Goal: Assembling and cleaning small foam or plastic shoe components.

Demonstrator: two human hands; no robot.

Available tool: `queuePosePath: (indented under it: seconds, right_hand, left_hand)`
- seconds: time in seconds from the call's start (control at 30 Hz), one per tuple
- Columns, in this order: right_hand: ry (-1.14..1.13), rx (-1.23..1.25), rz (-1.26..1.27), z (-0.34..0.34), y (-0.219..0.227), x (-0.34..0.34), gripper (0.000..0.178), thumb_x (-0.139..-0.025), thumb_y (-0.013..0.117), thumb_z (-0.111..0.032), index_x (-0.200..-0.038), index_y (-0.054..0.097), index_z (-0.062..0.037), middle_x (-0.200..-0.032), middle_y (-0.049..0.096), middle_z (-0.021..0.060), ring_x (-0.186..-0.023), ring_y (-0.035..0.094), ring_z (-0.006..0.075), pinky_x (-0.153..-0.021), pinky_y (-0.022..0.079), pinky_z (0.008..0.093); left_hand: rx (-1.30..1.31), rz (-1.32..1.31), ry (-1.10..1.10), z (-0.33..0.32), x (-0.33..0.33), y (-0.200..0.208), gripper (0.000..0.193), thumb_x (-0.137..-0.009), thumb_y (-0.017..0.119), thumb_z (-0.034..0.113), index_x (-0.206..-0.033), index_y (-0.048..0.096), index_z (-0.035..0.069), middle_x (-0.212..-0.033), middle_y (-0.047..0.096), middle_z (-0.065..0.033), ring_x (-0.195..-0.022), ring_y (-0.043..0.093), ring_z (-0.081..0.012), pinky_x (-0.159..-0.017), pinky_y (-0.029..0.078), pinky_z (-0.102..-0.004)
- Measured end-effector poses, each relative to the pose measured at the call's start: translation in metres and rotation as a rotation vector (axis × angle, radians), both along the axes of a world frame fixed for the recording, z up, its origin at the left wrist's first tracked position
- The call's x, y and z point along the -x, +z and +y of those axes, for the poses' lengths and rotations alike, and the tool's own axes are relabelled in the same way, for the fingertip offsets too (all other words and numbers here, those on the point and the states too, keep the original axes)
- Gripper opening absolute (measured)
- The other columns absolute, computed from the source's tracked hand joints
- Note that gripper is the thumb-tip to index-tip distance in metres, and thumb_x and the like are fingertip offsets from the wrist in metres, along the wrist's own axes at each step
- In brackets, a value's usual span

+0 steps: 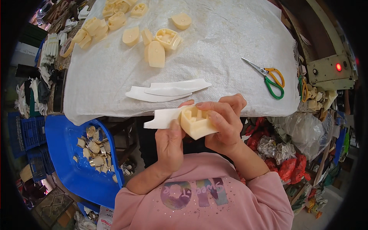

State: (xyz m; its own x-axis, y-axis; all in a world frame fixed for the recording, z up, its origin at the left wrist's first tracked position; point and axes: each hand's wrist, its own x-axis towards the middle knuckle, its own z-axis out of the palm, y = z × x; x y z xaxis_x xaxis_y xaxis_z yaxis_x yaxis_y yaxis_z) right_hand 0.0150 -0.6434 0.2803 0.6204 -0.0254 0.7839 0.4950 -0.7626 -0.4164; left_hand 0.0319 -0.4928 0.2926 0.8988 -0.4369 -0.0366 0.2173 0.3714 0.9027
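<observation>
Just past the table's near edge, my right hand [229, 124] grips a cream plastic shoe heel [198, 125], its hollow ribbed side facing up. My left hand [170, 147] pinches a white strip [163, 118] between thumb and fingers. The strip's right end meets the heel's left wall, while its notched free end sticks out leftward. Some left fingers are hidden behind the strip and heel. Beyond my hands, two more white strips [180, 87] lie overlapping on the white woven cloth [226, 50]. Several loose heels [155, 53] are scattered farther back, mostly toward the left.
Scissors [261, 70] with green and yellow handles lie on the cloth's right side. A blue basin [63, 149] holding several shiny gold-coloured pieces [94, 147] stands at lower left. Right of the table are a metal control box [326, 72] with a red light and red plastic bags [295, 168].
</observation>
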Motion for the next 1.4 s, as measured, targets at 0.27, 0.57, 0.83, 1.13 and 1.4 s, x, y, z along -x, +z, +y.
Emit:
queuePosePath:
  seconds: [0.27,0.57,0.83,1.13,1.4]
  right_hand:
    - [0.004,0.132,0.131,-0.009,0.02,0.005,0.05,-0.057,0.07,-0.015,-0.105,0.055,-0.019,-0.09,0.06,0.0009,-0.076,0.047,0.021,-0.073,0.025,0.0422]
    - [-0.009,0.252,0.435,-0.009,0.03,0.013,0.032,-0.058,0.063,-0.004,-0.086,0.057,-0.0163,-0.073,0.042,0.0031,-0.068,0.045,0.0215,-0.069,0.024,0.0405]
    - [0.067,0.294,0.576,-0.012,0.027,0.019,0.029,-0.061,0.061,-0.004,-0.088,0.054,-0.0124,-0.069,0.039,0.0068,-0.063,0.043,0.0228,-0.067,0.026,0.0383]
    - [0.126,0.242,0.475,-0.017,0.004,0.021,0.034,-0.061,0.061,-0.002,-0.093,0.051,-0.011,-0.071,0.04,0.0063,-0.064,0.042,0.022,-0.067,0.027,0.0387]
    - [0.162,0.103,0.377,-0.017,-0.003,0.023,0.033,-0.061,0.062,-0.003,-0.092,0.058,-0.0136,-0.077,0.046,0.0021,-0.069,0.045,0.0185,-0.069,0.025,0.0409]
  left_hand:
    - [-0.248,-0.218,0.199,0.02,-0.02,0.004,0.03,-0.096,0.046,0.012,-0.111,0.054,-0.012,-0.1,0.062,-0.0172,-0.087,0.063,-0.0207,-0.077,0.052,-0.0301]
    - [-0.297,-0.163,0.148,0.007,-0.012,-0.005,0.027,-0.094,0.05,0.012,-0.103,0.059,-0.012,-0.091,0.063,-0.0143,-0.085,0.062,-0.0175,-0.077,0.055,-0.0312]
    - [-0.519,-0.284,0.083,0.007,-0.007,-0.005,0.026,-0.095,0.049,0.012,-0.102,0.06,-0.011,-0.091,0.064,-0.0143,-0.083,0.062,-0.0172,-0.076,0.054,-0.0298]
    - [-0.759,-0.669,-0.1,0.011,-0.007,0.008,0.03,-0.095,0.048,0.013,-0.111,0.056,-0.011,-0.091,0.064,-0.0141,-0.08,0.063,-0.0179,-0.075,0.051,-0.0282]
    - [-0.173,0.105,-0.429,0.017,-0.023,-0.016,0.061,-0.096,0.041,0.04,-0.132,0.037,-0.008,-0.12,0.052,-0.014,-0.113,0.048,-0.0207,-0.095,0.038,-0.0315]
